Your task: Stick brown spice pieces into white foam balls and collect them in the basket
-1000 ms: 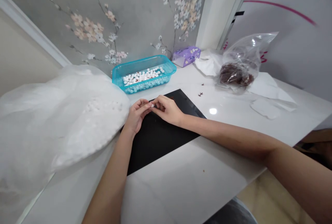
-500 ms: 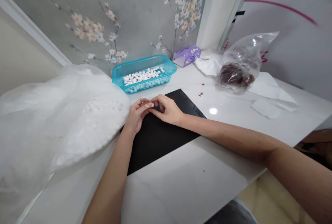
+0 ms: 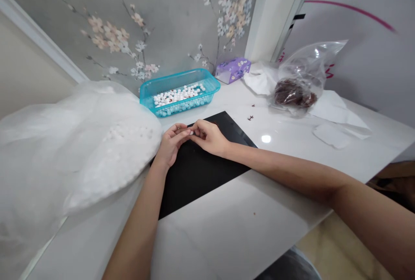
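Over the far part of a black mat (image 3: pixel 197 180), my two hands meet at the fingertips. My left hand (image 3: pixel 173 142) is closed, its thumb and fingers pinching a small white bead (image 3: pixel 191 132). From the other side my right hand (image 3: pixel 210 137) closes its thumb and forefinger at the same bead; whether it grips anything more is hidden. Some small reddish-brown bits (image 3: pixel 215 123) lie on the mat just behind my right hand.
Behind the mat stands a turquoise basket (image 3: pixel 149 86) holding many white beads. A large white bag (image 3: pixel 106 154) bulges at the left. Small brown anchor-shaped pieces (image 3: pixel 250 118), a clear bag (image 3: pixel 295 92) of brown pieces and a purple tissue pack (image 3: pixel 232 71) lie to the right.
My fingers have shifted very slightly around the white bead, and my right fingertips curl a little closer over it. Everything else stays in place.
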Available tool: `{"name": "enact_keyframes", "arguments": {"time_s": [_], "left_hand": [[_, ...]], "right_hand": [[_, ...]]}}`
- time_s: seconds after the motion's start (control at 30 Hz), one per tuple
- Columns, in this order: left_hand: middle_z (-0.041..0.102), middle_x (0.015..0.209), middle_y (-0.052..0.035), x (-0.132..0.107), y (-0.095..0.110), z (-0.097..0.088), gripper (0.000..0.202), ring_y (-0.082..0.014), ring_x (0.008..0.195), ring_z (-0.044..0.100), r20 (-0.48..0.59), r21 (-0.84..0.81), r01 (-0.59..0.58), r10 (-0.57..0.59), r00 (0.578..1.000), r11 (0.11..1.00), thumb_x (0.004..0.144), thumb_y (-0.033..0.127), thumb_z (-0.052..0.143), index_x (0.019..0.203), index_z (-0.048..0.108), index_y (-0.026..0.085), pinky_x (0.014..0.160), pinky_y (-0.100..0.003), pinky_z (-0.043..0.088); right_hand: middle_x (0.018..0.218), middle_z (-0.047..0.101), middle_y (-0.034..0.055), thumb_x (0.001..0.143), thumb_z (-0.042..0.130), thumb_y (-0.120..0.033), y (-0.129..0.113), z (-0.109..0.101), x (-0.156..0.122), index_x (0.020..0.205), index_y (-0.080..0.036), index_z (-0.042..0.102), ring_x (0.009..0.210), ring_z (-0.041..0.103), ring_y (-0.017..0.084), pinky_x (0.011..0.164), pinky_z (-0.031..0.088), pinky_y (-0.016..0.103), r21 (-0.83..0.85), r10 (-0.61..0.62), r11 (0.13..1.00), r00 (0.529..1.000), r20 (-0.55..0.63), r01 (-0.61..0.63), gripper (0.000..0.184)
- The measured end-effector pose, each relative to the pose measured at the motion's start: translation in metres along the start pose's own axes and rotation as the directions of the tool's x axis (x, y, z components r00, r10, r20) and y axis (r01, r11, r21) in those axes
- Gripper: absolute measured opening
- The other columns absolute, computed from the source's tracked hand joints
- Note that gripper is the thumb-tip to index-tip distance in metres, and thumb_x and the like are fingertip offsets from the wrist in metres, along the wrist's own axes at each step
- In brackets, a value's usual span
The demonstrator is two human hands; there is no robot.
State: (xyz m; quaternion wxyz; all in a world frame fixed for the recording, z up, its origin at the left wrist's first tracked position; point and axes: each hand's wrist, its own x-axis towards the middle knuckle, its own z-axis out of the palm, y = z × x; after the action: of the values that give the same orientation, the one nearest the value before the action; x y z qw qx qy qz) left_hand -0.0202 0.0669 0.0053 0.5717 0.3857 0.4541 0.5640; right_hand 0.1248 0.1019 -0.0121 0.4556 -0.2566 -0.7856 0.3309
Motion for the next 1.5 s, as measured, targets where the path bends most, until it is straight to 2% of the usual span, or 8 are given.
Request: {"name": "enact_keyframes", "arguments": {"time_s": [0.23, 0.33, 0.47, 0.6, 0.77, 0.97, 1.23, 1.5], "left_hand": [[0.064, 0.07, 0.0023, 0.0012, -0.0008, 0.0, 0.019, -0.0098, 0.072, 0.06, -0.006, 0.024, -0.007, 0.008, 1.0, 1.0, 0.061, 0.021, 0.074, 0.074, 0.06, 0.017, 0.074, -0.021, 0.045], [0.064, 0.073, 0.0019, 0.0024, -0.0009, 0.0011, 0.017, -0.0093, 0.073, 0.059, -0.034, 0.025, -0.007, 0.008, 0.999, 1.0, 0.063, 0.024, 0.072, 0.075, 0.061, 0.017, 0.073, -0.021, 0.046], [0.065, 0.075, 0.0022, 0.0034, -0.0015, 0.0011, 0.023, -0.0082, 0.07, 0.059, -0.065, 0.006, -0.002, 0.002, 0.998, 1.0, 0.065, 0.026, 0.071, 0.086, 0.064, 0.019, 0.072, -0.02, 0.046], [0.064, 0.074, 0.0016, 0.0036, -0.0026, -0.0001, 0.021, -0.0073, 0.068, 0.058, -0.045, 0.011, -0.001, 0.001, 0.999, 1.0, 0.067, 0.029, 0.07, 0.084, 0.068, 0.018, 0.07, -0.018, 0.046], [0.065, 0.073, 0.0012, 0.005, -0.004, -0.001, 0.015, -0.0078, 0.069, 0.058, -0.053, 0.006, -0.004, 0.005, 0.999, 1.0, 0.065, 0.027, 0.072, 0.076, 0.069, 0.017, 0.07, -0.018, 0.046], [0.066, 0.078, 0.0007, 0.0054, -0.0037, -0.001, 0.024, -0.0082, 0.07, 0.059, -0.065, 0.019, 0.001, 0.0, 0.998, 1.0, 0.066, 0.028, 0.071, 0.087, 0.067, 0.019, 0.07, -0.019, 0.045], [0.06, 0.069, 0.003, 0.0042, -0.0041, 0.0007, 0.02, -0.0059, 0.063, 0.054, -0.067, 0.03, -0.028, 0.03, 0.997, 0.999, 0.064, 0.03, 0.074, 0.076, 0.065, 0.017, 0.066, -0.018, 0.045], [0.063, 0.073, 0.0024, 0.0049, -0.0042, -0.001, 0.025, -0.0066, 0.065, 0.057, -0.074, 0.011, -0.017, 0.018, 0.997, 1.0, 0.064, 0.028, 0.073, 0.085, 0.065, 0.018, 0.068, -0.019, 0.045]], "right_hand": [[0.066, 0.041, -0.0047, 0.077, 0.056, -0.021, -0.0003, 0.0011, 0.0012, 0.078, -0.017, 0.051, 0.05, 0.038, 0.006, 0.048, 0.033, 0.02, 0.007, 0.026, 1.0, 1.0, -0.018, -0.026, 0.007], [0.069, 0.044, -0.0044, 0.076, 0.059, -0.022, 0.0003, 0.0015, 0.002, 0.086, -0.015, 0.054, 0.047, 0.037, 0.004, 0.047, 0.033, 0.02, 0.022, 0.038, 0.999, 0.998, -0.052, -0.037, 0.014], [0.07, 0.045, -0.0049, 0.075, 0.062, -0.027, 0.0, 0.0014, 0.002, 0.096, -0.015, 0.053, 0.046, 0.037, 0.003, 0.047, 0.033, 0.02, 0.029, 0.072, 0.997, 0.993, -0.097, -0.069, 0.026], [0.071, 0.047, -0.0031, 0.081, 0.056, -0.032, 0.0011, 0.0013, 0.0015, 0.092, -0.016, 0.054, 0.048, 0.04, 0.005, 0.048, 0.036, 0.02, 0.01, 0.075, 0.997, 0.989, -0.131, -0.075, 0.019], [0.076, 0.05, 0.0, 0.085, 0.049, -0.026, 0.0053, 0.0024, 0.001, 0.091, -0.016, 0.056, 0.054, 0.045, 0.007, 0.052, 0.039, 0.022, 0.005, 0.025, 1.0, 0.991, -0.129, -0.024, 0.013], [0.08, 0.047, -0.0016, 0.079, 0.055, -0.022, 0.001, 0.0006, -0.0002, 0.098, -0.018, 0.054, 0.045, 0.035, 0.003, 0.048, 0.036, 0.021, -0.052, 0.007, 0.999, 0.995, -0.098, -0.012, 0.02], [0.07, 0.047, -0.0024, 0.081, 0.056, -0.025, 0.0019, 0.0002, -0.0005, 0.089, -0.018, 0.059, 0.052, 0.039, 0.007, 0.053, 0.036, 0.022, -0.103, -0.042, 0.994, 0.993, -0.111, 0.03, 0.011], [0.076, 0.048, -0.0026, 0.079, 0.057, -0.026, -0.0005, 0.0011, 0.0001, 0.096, -0.017, 0.053, 0.048, 0.038, 0.004, 0.048, 0.035, 0.021, -0.04, 0.052, 0.998, 0.994, -0.097, -0.056, 0.02]]}}
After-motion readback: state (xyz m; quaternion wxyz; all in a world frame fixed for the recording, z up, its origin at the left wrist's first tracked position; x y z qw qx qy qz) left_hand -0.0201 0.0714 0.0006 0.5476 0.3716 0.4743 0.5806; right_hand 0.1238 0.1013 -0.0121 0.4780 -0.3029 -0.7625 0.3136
